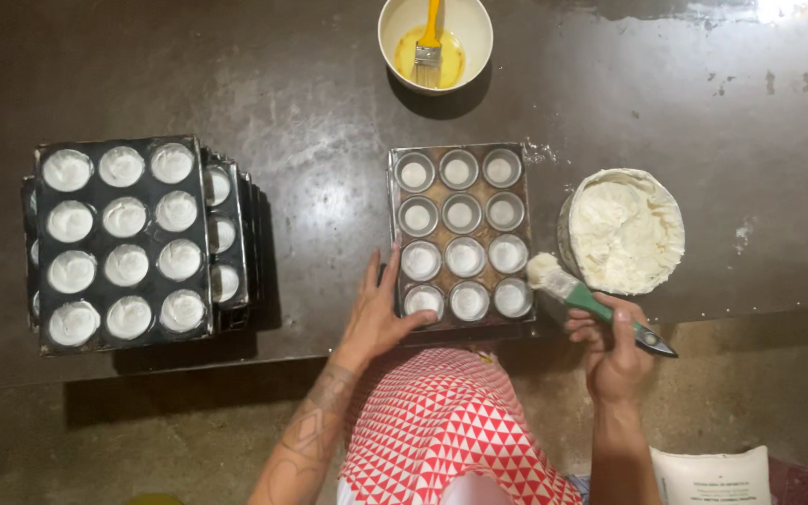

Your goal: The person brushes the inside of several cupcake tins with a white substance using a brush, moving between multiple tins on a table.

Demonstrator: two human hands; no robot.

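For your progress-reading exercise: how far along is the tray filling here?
Done: the stacked trays on the left hold full white cups. In hand: the right hand holds a loaded spatula beside the batter bowl; the left hand steadies the tray. Left: its cups look only shallowly filled.

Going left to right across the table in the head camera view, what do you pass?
Stack of filled muffin trays → left hand on the tray's corner → muffin tray → right hand holding a green-handled spatula → bowl of white batter.
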